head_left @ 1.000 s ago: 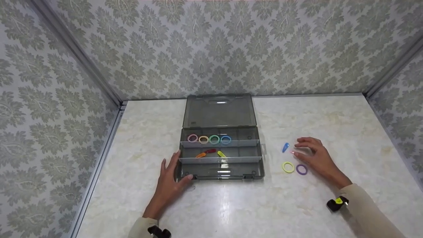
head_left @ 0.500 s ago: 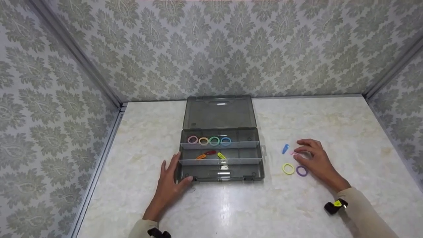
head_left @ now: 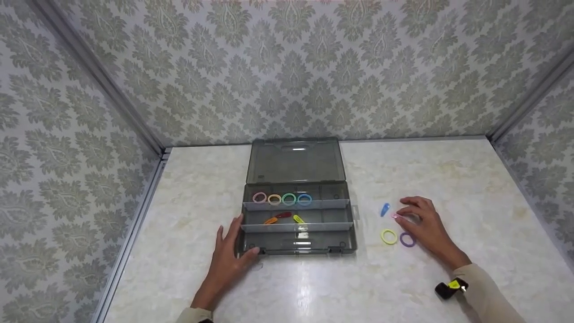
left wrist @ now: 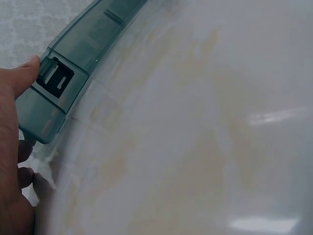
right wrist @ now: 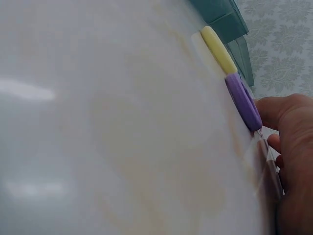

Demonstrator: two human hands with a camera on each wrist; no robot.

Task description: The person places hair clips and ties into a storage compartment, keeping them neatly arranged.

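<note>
A smoky grey plastic organizer box point(head_left: 296, 240) lies with its lid folded back. My left hand point(head_left: 226, 260) rests at its front left corner, fingers spread along the side, thumb point(left wrist: 27, 73) on the front by the latch. On the right, my right hand point(head_left: 423, 224) pinches a small pink hair clip point(head_left: 395, 216) between thumb and index finger, close over the table. Beside it lie a blue hair clip point(head_left: 385, 209), a yellow hair tie point(head_left: 389, 237) and a purple hair tie point(head_left: 407, 239). The right wrist view shows the purple tie near the thumb; the pink clip is hidden there.
Several hair ties, pink, peach, green and blue point(head_left: 305, 200), line the box's back compartment. Its middle compartment holds an orange clip point(head_left: 271, 220), a red clip point(head_left: 283, 215) and a yellow clip point(head_left: 299, 219). Patterned walls point(head_left: 291, 67) enclose the marbled table point(head_left: 309, 291).
My right thumb and index finger have closed on the pink hair clip. The head view has tilted slightly, so everything sits lower in it. My left hand stays at the box corner.
</note>
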